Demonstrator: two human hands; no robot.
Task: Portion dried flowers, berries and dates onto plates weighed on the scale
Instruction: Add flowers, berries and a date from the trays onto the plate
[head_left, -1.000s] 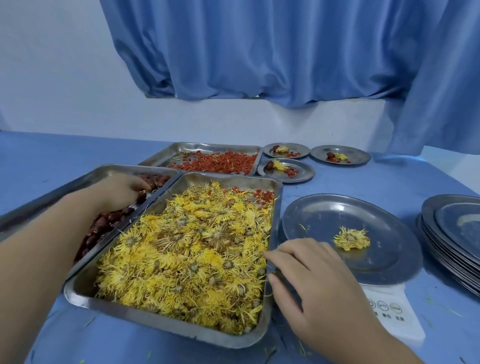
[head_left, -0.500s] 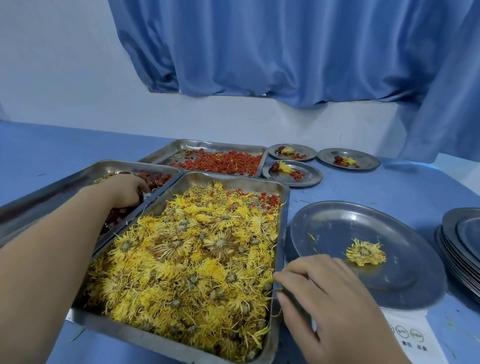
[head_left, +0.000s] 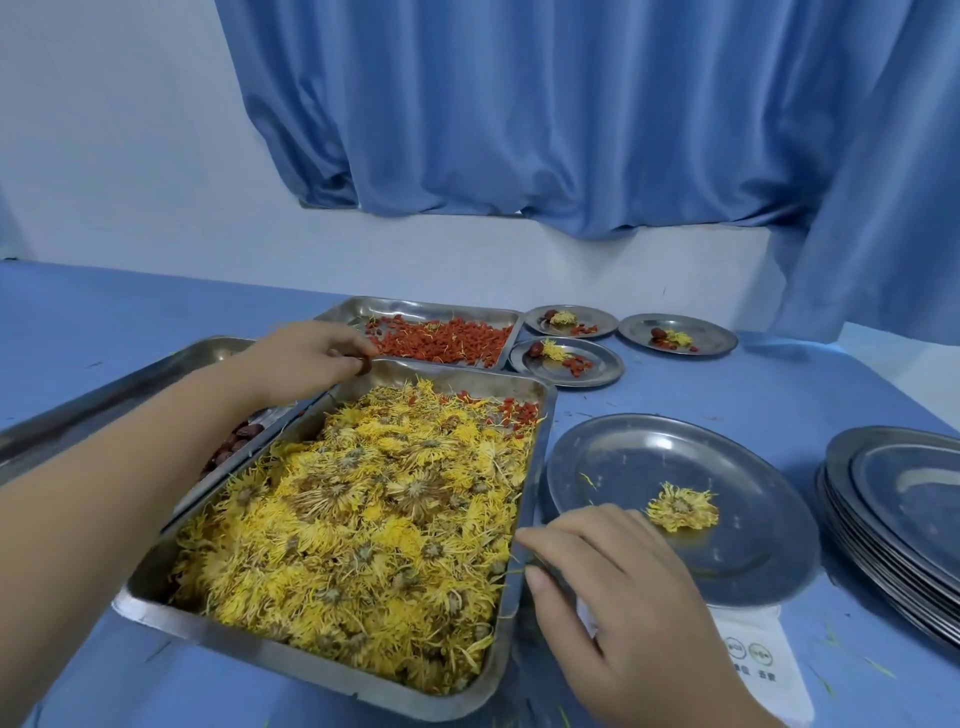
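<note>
Flower tray (head_left: 322, 675), heaped yellow, lies between the two hands' fingers.
Date tray (head_left: 104, 395) under left wrist; plate (head_left: 649, 452) on scale (head_left: 753, 639) just right of right hand (head_left: 613, 587) fingers, loosely bent at its near rim, grip indeterminate. Berry tray (head_left: 426, 306) just beyond left hand (head_left: 306, 358) fingertips. One flower (head_left: 681, 506) on plate, just past right knuckles. Left thumb and forefinger pinch one date (head_left: 365, 366) above the flower tray's far corner.

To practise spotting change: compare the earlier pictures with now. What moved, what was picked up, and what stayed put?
The left hand rose out of the date tray, pinching a date, and moved right, towards the flower tray. The right hand stayed by that tray's rim; the plate kept its single flower.
</note>
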